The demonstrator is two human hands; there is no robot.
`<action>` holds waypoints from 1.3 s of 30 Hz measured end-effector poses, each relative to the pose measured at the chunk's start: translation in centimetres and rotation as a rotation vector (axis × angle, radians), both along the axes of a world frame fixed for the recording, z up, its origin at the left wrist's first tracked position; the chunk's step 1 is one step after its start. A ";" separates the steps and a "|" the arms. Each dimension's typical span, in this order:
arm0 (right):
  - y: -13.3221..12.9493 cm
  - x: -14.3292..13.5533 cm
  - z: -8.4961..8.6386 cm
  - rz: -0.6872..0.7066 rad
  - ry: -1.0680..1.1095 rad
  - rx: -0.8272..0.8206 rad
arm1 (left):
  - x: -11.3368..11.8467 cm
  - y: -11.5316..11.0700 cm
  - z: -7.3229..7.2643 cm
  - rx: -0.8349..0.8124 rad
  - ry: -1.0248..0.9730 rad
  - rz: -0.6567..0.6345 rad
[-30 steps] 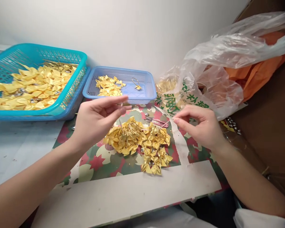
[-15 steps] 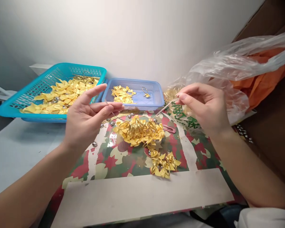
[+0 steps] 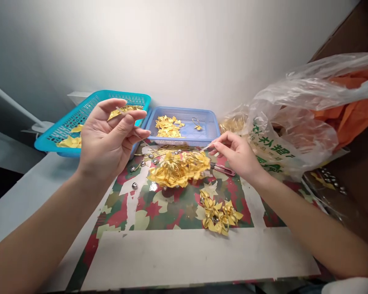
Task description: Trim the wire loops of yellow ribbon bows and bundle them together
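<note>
My left hand (image 3: 107, 134) is closed, pinching one end of a thin whitish string (image 3: 119, 109) between thumb and fingers. Lower and to the right, my right hand (image 3: 233, 153) pinches the string's other stretch. Between the hands a bunch of yellow fabric flowers (image 3: 178, 171) with gold wire loops is threaded on the string; it is blurred, and I cannot tell whether it touches the table. A smaller group of yellow flowers (image 3: 219, 214) lies apart, near the white strip. Beside my right hand is a pink hair clip (image 3: 223, 169).
At the left stands a turquoise basket (image 3: 53, 139) of yellow flowers. A blue basket (image 3: 214, 126) holds more by the wall. Gold wires (image 3: 168, 150) and small silver bells (image 3: 135, 185) lie on the patterned table cover (image 3: 171, 208). A plastic bag (image 3: 294, 122) stands at the right.
My right hand has moved down and left, nearer the flower bunch. The bunch has shifted away from the smaller flower group. My view has turned slightly left.
</note>
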State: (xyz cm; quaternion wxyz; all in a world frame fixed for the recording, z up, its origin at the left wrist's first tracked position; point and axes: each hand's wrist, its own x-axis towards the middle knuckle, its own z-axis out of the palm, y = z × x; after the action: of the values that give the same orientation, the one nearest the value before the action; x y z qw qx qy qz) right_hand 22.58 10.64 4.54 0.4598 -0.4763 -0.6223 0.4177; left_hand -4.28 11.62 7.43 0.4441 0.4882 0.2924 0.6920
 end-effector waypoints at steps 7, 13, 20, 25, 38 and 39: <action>0.2 -1.5 0.1 0.213 0.294 -0.109 | 0.3 -0.5 0.4 -0.105 0.017 -0.062; -0.1 -2.6 -0.3 0.255 0.236 0.025 | 0.9 -0.7 -0.9 -0.241 0.588 -0.092; 0.8 -2.4 -1.9 0.158 -0.032 -0.008 | 2.2 -0.5 -3.9 -0.008 1.120 -0.077; 1.1 -2.6 -2.2 0.201 -0.425 -0.021 | 3.3 -0.3 -5.1 0.145 1.286 -0.100; 2.3 -2.4 -0.9 0.193 -0.146 -0.155 | 3.9 0.4 -5.8 0.094 1.290 -0.255; 2.3 -2.2 -0.7 0.189 -0.049 -0.146 | 3.9 0.5 -5.8 0.073 1.238 -0.304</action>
State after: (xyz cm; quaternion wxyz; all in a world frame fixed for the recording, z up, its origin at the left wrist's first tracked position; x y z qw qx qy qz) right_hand 20.36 12.96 3.87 0.3669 -0.4579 -0.6435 0.4916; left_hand -0.36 12.11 1.66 0.2691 0.8485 0.3986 0.2208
